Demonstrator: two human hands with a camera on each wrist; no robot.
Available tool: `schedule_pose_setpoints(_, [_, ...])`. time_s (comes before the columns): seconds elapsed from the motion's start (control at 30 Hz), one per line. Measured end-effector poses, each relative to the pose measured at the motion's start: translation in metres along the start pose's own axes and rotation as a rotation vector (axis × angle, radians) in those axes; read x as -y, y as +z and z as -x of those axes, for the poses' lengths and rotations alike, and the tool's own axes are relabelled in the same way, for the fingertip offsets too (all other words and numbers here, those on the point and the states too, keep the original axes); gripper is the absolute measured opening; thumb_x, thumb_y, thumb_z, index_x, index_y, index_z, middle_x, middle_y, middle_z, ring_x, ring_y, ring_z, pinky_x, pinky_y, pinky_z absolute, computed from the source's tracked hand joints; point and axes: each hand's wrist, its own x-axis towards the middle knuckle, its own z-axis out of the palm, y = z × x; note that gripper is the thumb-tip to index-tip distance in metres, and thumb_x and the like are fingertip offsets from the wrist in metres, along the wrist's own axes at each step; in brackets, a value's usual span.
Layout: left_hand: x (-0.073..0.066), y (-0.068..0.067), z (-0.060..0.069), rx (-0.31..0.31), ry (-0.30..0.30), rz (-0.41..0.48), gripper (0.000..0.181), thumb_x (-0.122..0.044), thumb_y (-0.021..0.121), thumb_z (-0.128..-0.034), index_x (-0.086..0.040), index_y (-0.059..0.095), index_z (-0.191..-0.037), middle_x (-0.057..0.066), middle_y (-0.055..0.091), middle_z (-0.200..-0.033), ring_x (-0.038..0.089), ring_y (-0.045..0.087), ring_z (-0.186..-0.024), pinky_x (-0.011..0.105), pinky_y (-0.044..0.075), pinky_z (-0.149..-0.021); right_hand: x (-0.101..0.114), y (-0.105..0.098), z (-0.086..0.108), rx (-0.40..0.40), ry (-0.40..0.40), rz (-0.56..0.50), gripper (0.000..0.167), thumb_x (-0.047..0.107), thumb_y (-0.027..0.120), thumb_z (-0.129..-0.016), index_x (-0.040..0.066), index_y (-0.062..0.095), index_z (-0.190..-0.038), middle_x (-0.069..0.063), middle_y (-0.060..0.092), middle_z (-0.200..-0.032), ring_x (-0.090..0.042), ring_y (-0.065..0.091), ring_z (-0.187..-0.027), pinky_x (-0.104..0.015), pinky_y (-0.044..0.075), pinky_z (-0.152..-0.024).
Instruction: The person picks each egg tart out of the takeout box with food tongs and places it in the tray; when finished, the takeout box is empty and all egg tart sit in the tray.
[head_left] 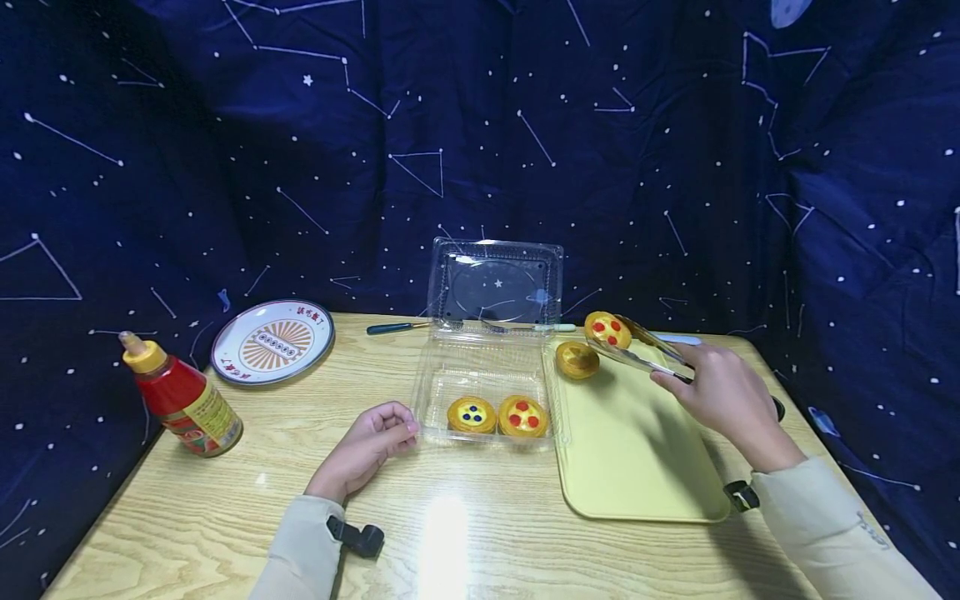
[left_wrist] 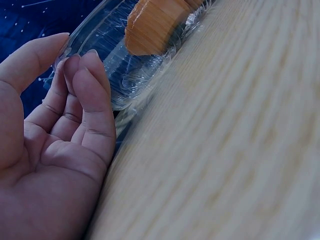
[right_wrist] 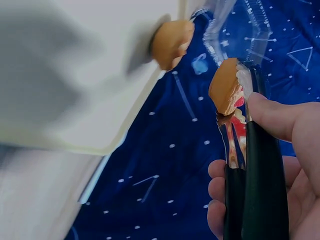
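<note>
Head view: at a wood-grain surface (head_left: pixel 517 542), a person's two hands are both holding something. The right hand (head_left: pixel 723 392) grips black-handled metal tongs (head_left: pixel 641 362), whose scalloped tips clasp a tart tilted on edge, the held tart (head_left: pixel 606 332), up in the air at about 2 o'clock from a clear plastic box (head_left: pixel 480 383). This tart is round, with a golden-brown crust and a pale creamy top bearing bright red dots; the right wrist view shows its smooth orange-brown side and a little of the red between the tips. The left hand (head_left: pixel 371 446), at 8 o'clock from the box, has its fingers curled and pinches the box's near left corner with thumb and fingertips

The box's see-through lid (head_left: pixel 495 287) stands raised at 12 o'clock. Inside, side by side along the 6 o'clock edge, sit a blue-dotted tart (head_left: pixel 472 414) and a red-dotted tart (head_left: pixel 522 417), both cream-topped. At 3 o'clock from the box lies a pale yellow tray (head_left: pixel 637 467), with a brown tart (head_left: pixel 577 360) at its 11 o'clock corner, just beside the held one. At 9 o'clock stands a red bottle (head_left: pixel 191 408) with a yellow cap; beyond it is a round patterned plate (head_left: pixel 273 343)
</note>
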Motion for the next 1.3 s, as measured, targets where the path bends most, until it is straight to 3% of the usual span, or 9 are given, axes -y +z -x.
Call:
schedule_pose_setpoints(0.13, [0.0, 0.0, 0.0, -0.003, -0.003, 0.003, 0.012, -0.01, 0.065, -0.0956, -0.001, 0.056, -0.098, 0.007, 0.058, -0.099, 0.018, 0.06, -0.09, 0.034, 0.054, -0.086, -0.013, 0.006, 0.005, 0.023, 0.039, -0.01, 0.038, 0.038, 0.08, -0.081, 0.009, 0.071, -0.103, -0.009, 0.063, -0.072, -0.033, 0.06, -0.065, -0.048, 0.039, -0.046])
schedule_pose_setpoints(0.33, [0.001, -0.001, 0.0, 0.003, 0.001, 0.007, 0.01, -0.008, 0.064, -0.0959, -0.001, 0.057, -0.098, 0.007, 0.059, -0.098, 0.02, 0.06, -0.09, 0.035, 0.054, -0.085, -0.028, 0.015, 0.012, 0.057, 0.101, 0.0, 0.032, 0.04, 0.079, -0.082, 0.011, 0.064, -0.083, -0.003, 0.052, -0.063, -0.028, 0.051, -0.056, -0.037, 0.029, -0.041])
schedule_pose_setpoints(0.5, [0.0, 0.0, 0.0, 0.002, -0.003, -0.001, 0.006, -0.007, 0.061, -0.0971, -0.003, 0.057, -0.096, 0.006, 0.059, -0.098, 0.019, 0.06, -0.089, 0.035, 0.054, -0.086, -0.036, 0.023, 0.018, 0.125, 0.137, 0.022, 0.044, 0.043, 0.077, -0.084, 0.003, 0.068, -0.1, -0.013, 0.059, -0.068, -0.035, 0.057, -0.059, -0.043, 0.035, -0.041])
schedule_pose_setpoints(0.67, [0.001, -0.001, 0.0, 0.013, -0.001, -0.004, 0.006, -0.003, 0.059, -0.0972, -0.008, 0.058, -0.094, 0.006, 0.059, -0.097, 0.019, 0.06, -0.089, 0.035, 0.054, -0.085, -0.042, 0.028, 0.02, 0.191, 0.162, 0.026, 0.048, 0.044, 0.074, -0.086, 0.002, 0.067, -0.107, -0.011, 0.056, -0.067, -0.031, 0.052, -0.057, -0.042, 0.034, -0.041])
schedule_pose_setpoints(0.77, [0.002, -0.002, -0.001, 0.018, 0.004, -0.003, 0.006, -0.002, 0.059, -0.0969, -0.008, 0.058, -0.094, 0.006, 0.06, -0.096, 0.018, 0.06, -0.088, 0.034, 0.054, -0.085, -0.045, 0.031, 0.02, 0.209, 0.168, 0.024, 0.052, 0.045, 0.073, -0.086, 0.001, 0.066, -0.114, -0.016, 0.06, -0.072, -0.035, 0.056, -0.06, -0.043, 0.036, -0.041])
schedule_pose_setpoints(0.87, [0.002, -0.002, -0.001, 0.019, 0.008, -0.002, 0.007, -0.002, 0.059, -0.0969, -0.009, 0.058, -0.094, 0.005, 0.06, -0.096, 0.018, 0.06, -0.087, 0.034, 0.054, -0.084, -0.046, 0.034, 0.019, 0.227, 0.167, 0.027, 0.052, 0.045, 0.072, -0.087, 0.001, 0.067, -0.114, -0.021, 0.064, -0.079, -0.041, 0.06, -0.065, -0.045, 0.038, -0.042])
schedule_pose_setpoints(1.07, [0.002, -0.002, 0.0, 0.02, 0.013, 0.003, 0.006, -0.003, 0.059, -0.097, -0.008, 0.058, -0.095, 0.006, 0.06, -0.097, 0.018, 0.06, -0.087, 0.034, 0.054, -0.085, -0.046, 0.036, 0.017, 0.279, 0.171, 0.027, 0.048, 0.044, 0.072, -0.087, 0.001, 0.066, -0.107, -0.017, 0.061, -0.076, -0.036, 0.058, -0.063, -0.046, 0.039, -0.044])
schedule_pose_setpoints(1.3, [0.002, -0.003, -0.001, 0.021, 0.011, 0.008, 0.004, -0.006, 0.061, -0.0969, -0.004, 0.058, -0.096, 0.006, 0.06, -0.096, 0.018, 0.06, -0.088, 0.033, 0.054, -0.085, -0.043, 0.03, 0.014, 0.293, 0.219, -0.03, 0.068, 0.055, 0.066, -0.089, -0.008, 0.061, -0.116, -0.018, 0.062, -0.08, -0.037, 0.058, -0.07, -0.052, 0.043, -0.055])
